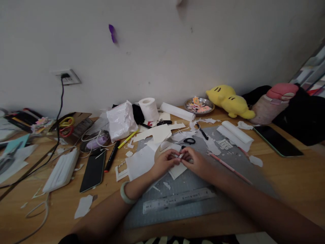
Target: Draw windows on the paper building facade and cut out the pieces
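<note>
Lying on the wooden table (286, 179), the grey mat (134, 218) bears a white sheet (141, 161) and a ruler (177, 200). Over it, the left hand (165, 162) and right hand (195, 161) meet, fingertips pinching a small white piece (181, 156) that seems unfinished, though cutting looks partly done; loose scraps (212, 146) clutter the mat's far side.

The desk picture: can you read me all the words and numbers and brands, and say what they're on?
None can be read for sure.
Ruler: dark marks, too blurred to read.
Cardboard box: faint marks on its side, too blurred.
White pieces with dark lines: too small to tell if they are letters.
</note>
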A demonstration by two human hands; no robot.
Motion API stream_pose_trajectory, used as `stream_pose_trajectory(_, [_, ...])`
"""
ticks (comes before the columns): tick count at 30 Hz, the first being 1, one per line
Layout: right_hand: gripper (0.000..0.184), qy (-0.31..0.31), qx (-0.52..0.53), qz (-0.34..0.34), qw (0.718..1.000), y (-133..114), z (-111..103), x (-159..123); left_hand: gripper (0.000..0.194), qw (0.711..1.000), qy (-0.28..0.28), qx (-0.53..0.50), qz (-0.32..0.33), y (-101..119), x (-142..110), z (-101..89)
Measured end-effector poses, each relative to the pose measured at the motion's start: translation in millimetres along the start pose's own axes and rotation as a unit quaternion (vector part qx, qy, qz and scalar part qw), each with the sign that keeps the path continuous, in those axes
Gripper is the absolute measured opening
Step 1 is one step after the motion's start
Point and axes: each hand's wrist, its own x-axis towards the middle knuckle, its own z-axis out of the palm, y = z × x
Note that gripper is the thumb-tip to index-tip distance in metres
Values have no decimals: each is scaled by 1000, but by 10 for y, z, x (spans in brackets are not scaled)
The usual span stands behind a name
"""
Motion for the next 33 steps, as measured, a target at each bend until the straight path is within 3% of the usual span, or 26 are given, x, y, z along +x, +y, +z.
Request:
stream_pose_trajectory(10, [15, -21, -6, -13, 1000, 23, -21, 15, 27, 1000, 3, -6, -6, 17, 11, 8])
stream_pose_trajectory(17, [15, -8, 32, 41, 999, -12, -20, 13, 24, 1000, 14, 1, -7, 85, -11, 30])
stream_pose_trajectory(21, [3, -23, 11, 26, 999, -63, -59, 16, 24, 1000, 22, 15, 2, 82, -15, 34])
stream_pose_trajectory(24, [7, -18, -20, 10, 1000, -72, -83, 20, 25, 1000, 23, 11, 0, 58, -6, 30])
stream_pose_trajectory(33, [3, 7, -29, 38, 999, -100, -121, 39, 24, 997, 70, -30, 3, 26, 46, 15])
